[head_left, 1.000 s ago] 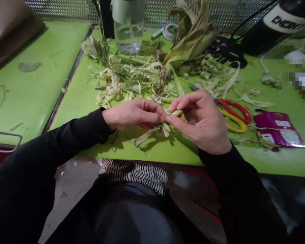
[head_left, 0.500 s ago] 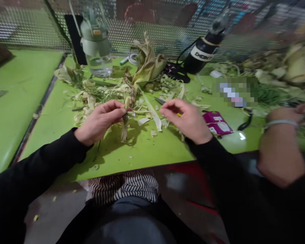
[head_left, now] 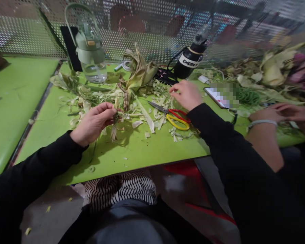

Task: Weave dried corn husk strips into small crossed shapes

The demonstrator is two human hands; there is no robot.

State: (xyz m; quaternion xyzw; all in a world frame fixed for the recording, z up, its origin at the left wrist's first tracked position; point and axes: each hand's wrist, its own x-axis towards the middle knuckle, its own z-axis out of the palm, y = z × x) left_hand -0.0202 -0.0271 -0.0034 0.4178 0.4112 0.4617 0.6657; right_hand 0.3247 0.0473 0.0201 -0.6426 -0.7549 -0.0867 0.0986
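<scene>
My left hand (head_left: 93, 122) pinches a small bundle of dried corn husk (head_left: 114, 127) between thumb and fingers; its brown, ragged end hangs down over the table. My right hand (head_left: 186, 95) hovers over the husk scraps to the right, fingers loosely curved with a gap between them, and I see nothing in it. Just below lie scissors (head_left: 167, 113) with red and yellow handles, partly beside my right sleeve. A long pale husk strip (head_left: 144, 112) lies between my hands. Behind it stands a larger dried husk bunch (head_left: 139, 74).
A water bottle (head_left: 91, 61) and a black bottle (head_left: 189, 62) stand at the back, before a perforated metal screen (head_left: 152, 30). A phone (head_left: 217, 97) and green string (head_left: 249, 96) lie to the right. Another person's hands (head_left: 271, 113) work at the right edge.
My right hand has moved away from my left and farther back, uncovering the scissors. The purple packet is now hidden behind my right arm. My left hand still holds the husk bundle.
</scene>
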